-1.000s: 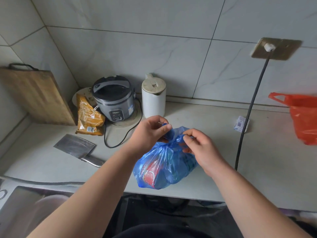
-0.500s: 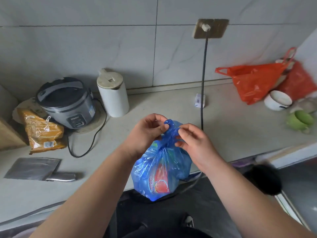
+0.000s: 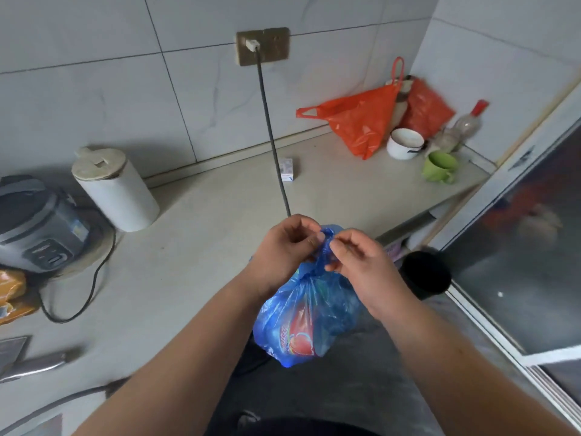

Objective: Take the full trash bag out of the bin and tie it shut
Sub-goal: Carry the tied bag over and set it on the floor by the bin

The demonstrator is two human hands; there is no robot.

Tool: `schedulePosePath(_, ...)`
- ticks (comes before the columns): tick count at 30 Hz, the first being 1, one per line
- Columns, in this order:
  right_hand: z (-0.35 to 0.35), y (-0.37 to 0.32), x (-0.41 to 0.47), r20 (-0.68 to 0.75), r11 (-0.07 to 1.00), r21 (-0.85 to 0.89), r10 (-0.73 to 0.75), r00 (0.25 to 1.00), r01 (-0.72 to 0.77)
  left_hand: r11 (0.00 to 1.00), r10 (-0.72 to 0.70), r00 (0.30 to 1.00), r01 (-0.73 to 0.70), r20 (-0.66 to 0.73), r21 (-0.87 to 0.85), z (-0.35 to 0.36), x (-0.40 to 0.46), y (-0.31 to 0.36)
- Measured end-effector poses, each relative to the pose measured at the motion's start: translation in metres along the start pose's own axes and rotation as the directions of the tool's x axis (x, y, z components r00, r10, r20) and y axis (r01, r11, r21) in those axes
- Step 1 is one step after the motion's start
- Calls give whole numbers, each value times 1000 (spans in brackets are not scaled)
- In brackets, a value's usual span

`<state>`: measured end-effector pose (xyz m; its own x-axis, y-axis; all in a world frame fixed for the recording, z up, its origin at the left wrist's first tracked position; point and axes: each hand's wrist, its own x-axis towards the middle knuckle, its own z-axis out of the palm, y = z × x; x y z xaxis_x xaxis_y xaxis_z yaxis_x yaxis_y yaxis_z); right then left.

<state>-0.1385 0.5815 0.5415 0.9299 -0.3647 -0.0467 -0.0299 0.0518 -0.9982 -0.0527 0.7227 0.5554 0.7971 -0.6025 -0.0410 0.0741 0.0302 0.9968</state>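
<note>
The fingers (image 3: 317, 239) of the left hand (image 3: 283, 253) and the fingers (image 3: 334, 247) of the right hand (image 3: 361, 269) are pinched together on the twisted neck of the blue trash bag (image 3: 301, 322), one hand from each side, just below the middle of the frame. The bag hangs from this neck in the air, in front of the edge of the desk (image 3: 195, 247) and above the dark floor; it does not rest on anything.

The bag is thin, soft film, a little see-through, and I judge it light, because two pinches carry it. The film is probably slippery and can tear, so the gathered neck is the best place to hold it, not the round belly. Inside I see a red and white printed wrapper (image 3: 297, 338) and other crumpled things that I cannot name. The knot seems nearly made or just being tightened.

In the upper right of the frame an orange plastic bag (image 3: 358, 121) stands on the desk beside a white bowl (image 3: 404, 143) and a green cup (image 3: 438, 166); their contents are not visible.
</note>
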Motion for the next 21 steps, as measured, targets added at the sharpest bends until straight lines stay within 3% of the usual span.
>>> schedulePosePath(7,-162,2,-92,-293,997,66,46,955,-28,967,-109,991,123,74,-224,139,-9,-3)
schedulePosePath(15,-298,18,-204,-555,990,140,106,825,-33,949,-225,939,272,262,-161,307,-19,-30)
schedulePosePath(21,-384,35,-258,-740,980,196,156,655,-12,948,-294,883,319,367,-8,405,-8,-42)
